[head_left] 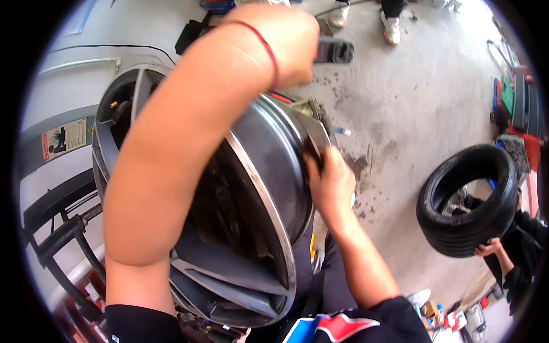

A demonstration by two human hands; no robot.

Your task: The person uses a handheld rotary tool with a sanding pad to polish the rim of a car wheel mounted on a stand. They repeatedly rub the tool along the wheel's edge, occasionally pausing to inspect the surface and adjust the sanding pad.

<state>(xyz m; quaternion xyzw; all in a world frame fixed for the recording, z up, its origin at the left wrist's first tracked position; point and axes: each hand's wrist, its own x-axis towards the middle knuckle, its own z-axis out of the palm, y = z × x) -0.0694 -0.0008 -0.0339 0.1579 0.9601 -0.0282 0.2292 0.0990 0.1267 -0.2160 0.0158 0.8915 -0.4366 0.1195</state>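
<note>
Right of the right hand [334, 186], a tyre [443, 231] is held by a co-worker [523, 246]; left of its fingers, the alloy wheel [269, 151] (crossed by the left forearm [163, 166]) is faced leftward, long outline slanted down-right. A thin dark strip [314, 150] is pinched; the left hand's [294, 48] finger state cannot be told.

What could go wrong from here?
Three possible risks:
1. Snag: the left forearm crosses in front of the wheel rim, with a red cord around the wrist; if the rim turns, the cord could catch.
2. Slip: the right hand seems to pinch a dark thin piece at the rim; it could slide and scratch metal.
3. Scrape: both hands are bare, so rim edges might graze skin.
</note>
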